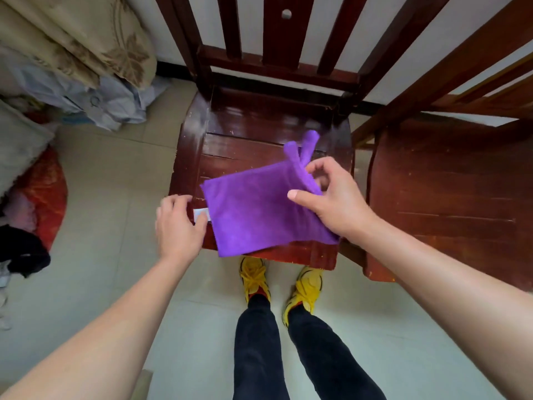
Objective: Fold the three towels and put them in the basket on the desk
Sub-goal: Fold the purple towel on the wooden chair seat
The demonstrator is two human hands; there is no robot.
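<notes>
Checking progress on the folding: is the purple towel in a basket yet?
No: the purple towel lies on the wooden chair seat, with the right hand pinching its far corner.

Lighting: bright, soft, even. Shadows: I read only a faint one beneath the seat [259, 122]. Glare: pale sheen across the seat's back. Blur: slight on the left hand [178, 226]. Distortion: slats [277, 33] splay, forearms [101, 342] stretch at the edges.

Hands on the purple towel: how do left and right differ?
Left hand sits at the left edge of the purple towel, by its white label, grip unclear; right hand pinches its raised far-right corners. Left hand hangs off the chair seat; right hand is over it. Both work the same towel.
</notes>
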